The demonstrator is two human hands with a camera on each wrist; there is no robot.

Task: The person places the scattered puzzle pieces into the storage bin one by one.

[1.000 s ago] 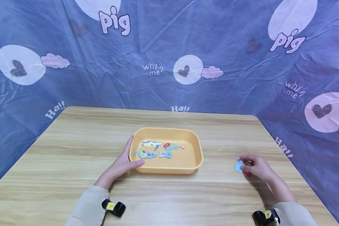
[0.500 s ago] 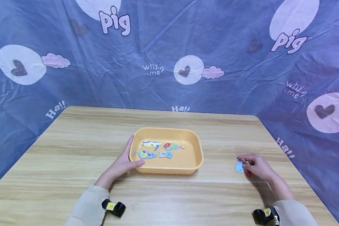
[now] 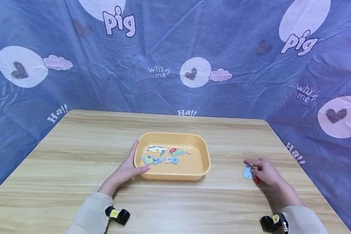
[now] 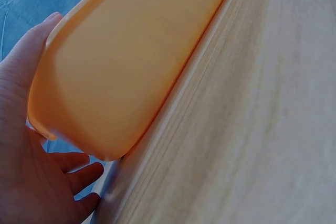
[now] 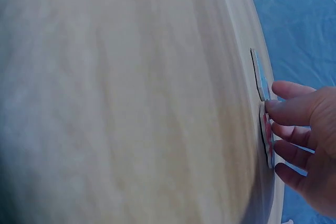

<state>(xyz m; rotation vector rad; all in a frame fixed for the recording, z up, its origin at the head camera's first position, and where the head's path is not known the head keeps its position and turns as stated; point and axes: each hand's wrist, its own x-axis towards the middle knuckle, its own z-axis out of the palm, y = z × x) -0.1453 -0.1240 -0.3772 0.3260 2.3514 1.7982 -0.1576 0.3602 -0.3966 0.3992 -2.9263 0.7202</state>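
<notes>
In the head view my left hand [image 3: 125,170] holds the left end of a yellow plastic tray [image 3: 191,168], its thumb over the near rim. The left wrist view shows the tray's outer wall [image 4: 121,72] close up, with the other fingers loosely bent by its end. My right hand [image 3: 267,172] hovers low at two flat cut-out pieces on the table. One is a light-blue piece [image 3: 247,173]; the other, a red piece [image 3: 257,179], is partly hidden under the fingers. In the right wrist view the thumb [image 5: 294,111] is where the two pieces meet; the fingers are relaxed.
Inside the tray lie several flat colourful pieces, among them a yellow-and-blue one [image 3: 152,160] and a red-and-green one [image 3: 176,151]. The wood-grain table [image 3: 178,208] extends around the tray. A blue printed cloth [image 3: 105,84] hangs behind the table.
My right hand has shifted slightly, its index finger reaching farther left past the light-blue piece, more of which shows. The left hand and tray have stayed put.
</notes>
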